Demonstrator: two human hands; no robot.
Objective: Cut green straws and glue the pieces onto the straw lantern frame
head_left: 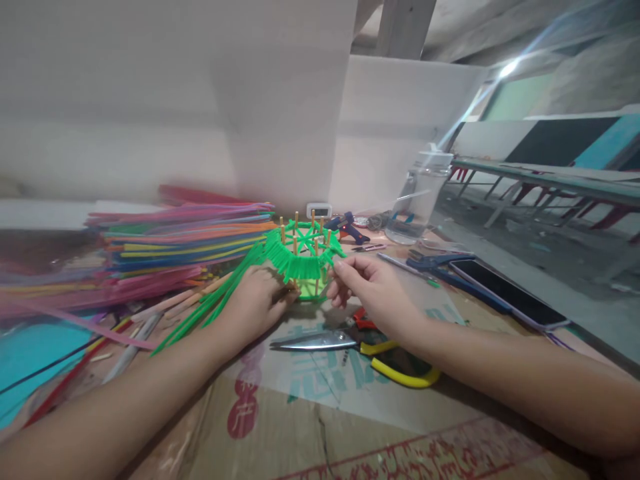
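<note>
I'm seeing teal characters (313, 380) and red characters (243, 415) running across the tabletop (285, 440), but I'm reading none; the white gadget's (319, 211) display is showing too small.

I observe a round green frame (303, 267) with upright wooden sticks standing on the table (270, 447). The left hand (263, 297) is at its lower left side, its grip partly hidden; the right hand (357, 280) has bent fingers at the right edge, any hold there unclear. Scissors (320, 341) with yellow-edged handles lie nearer the wearer, below the right hand. Bundled coloured strips (190, 248) are heaped to the left. Behind the frame are a glue gun (354, 230) and a small white display (319, 211). A clear bottle (415, 203) stands to the right, beyond a dark-screened phone (507, 290).
</note>
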